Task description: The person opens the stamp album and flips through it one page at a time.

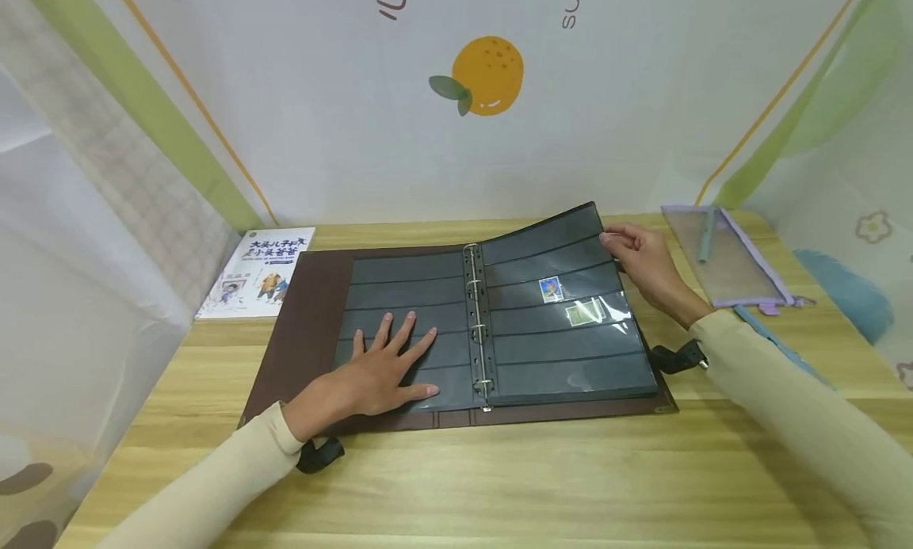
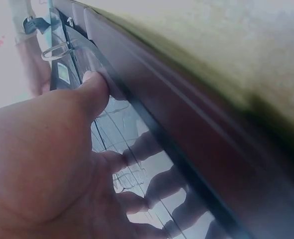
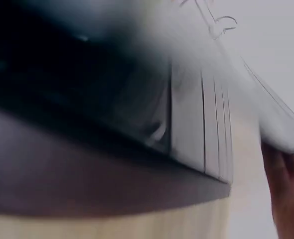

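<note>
A brown ring-binder stamp album (image 1: 285, 335) lies spread on the table, its black pages divided into clear strip pockets. My left hand (image 1: 378, 375) rests with fingers spread on the left page (image 1: 406, 272). My right hand (image 1: 645, 264) pinches the outer edge of the right page (image 1: 542, 236), whose far corner is lifted. In the right wrist view, part of that hand (image 3: 289, 194) shows at the raised page, blurred. Two stamps sit in the right page's pockets: a blue one (image 1: 551, 289) and a green one (image 1: 585, 313). Metal rings (image 1: 479, 331) run down the spine.
A white booklet (image 1: 253, 276) with cartoon figures lies at the back left, partly under the album cover. At the back right is a mesh zip pouch (image 1: 735, 260) with a pale green pen-like item (image 1: 707, 236) on or in it. A blue slim item (image 1: 777, 343) lies by the right sleeve.
</note>
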`<state>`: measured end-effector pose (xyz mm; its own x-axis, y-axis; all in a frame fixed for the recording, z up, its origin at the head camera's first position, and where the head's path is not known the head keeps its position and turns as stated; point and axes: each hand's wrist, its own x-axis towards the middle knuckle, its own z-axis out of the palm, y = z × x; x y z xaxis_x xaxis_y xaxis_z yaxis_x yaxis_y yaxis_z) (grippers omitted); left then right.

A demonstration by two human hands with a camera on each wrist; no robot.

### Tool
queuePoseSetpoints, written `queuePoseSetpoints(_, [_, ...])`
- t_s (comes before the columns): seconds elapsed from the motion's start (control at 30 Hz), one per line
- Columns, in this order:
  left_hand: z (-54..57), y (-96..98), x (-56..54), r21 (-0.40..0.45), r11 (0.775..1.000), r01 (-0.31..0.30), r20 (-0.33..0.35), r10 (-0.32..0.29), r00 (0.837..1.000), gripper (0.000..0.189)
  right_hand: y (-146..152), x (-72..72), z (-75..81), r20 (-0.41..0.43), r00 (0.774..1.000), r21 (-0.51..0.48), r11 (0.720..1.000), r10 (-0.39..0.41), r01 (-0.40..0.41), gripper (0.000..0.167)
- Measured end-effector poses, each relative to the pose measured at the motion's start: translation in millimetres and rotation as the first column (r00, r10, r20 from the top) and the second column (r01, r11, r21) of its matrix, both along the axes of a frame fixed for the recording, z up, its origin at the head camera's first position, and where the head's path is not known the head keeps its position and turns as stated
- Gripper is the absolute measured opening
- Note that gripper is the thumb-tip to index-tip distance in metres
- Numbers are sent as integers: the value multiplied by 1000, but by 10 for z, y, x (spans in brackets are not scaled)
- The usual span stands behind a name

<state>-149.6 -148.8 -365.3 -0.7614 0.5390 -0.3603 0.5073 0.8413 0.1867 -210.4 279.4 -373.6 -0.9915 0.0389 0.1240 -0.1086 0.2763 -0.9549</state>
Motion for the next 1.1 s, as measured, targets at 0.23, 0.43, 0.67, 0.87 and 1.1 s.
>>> queuePoseSetpoints(0.23, [-10,6,-4,-6,1000,3,-7,-3,1000,82,287,205,-91,237,837,-540,783,493,-309,75])
queuePoseSetpoints(0.43, [-9,10,11,3,1000,1,-5,-1,1000,81,399,535,-181,73,637,-798,428,767,-424,75])
queuePoseSetpoints(0.67, [-14,4,-7,2,1000,5,-7,-5,1000,82,330,688,-123,84,645,-839,403,760,-366,80])
queuePoseSetpoints(0.87, [-22,8,1,12,1000,6,0,-6,1000,81,254,713,122,132,680,-818,466,722,-336,86])
queuePoseSetpoints(1.1, [-7,-7,5,6,1000,6,-6,-6,1000,81,152,697,369,170,717,-784,534,676,-318,88])
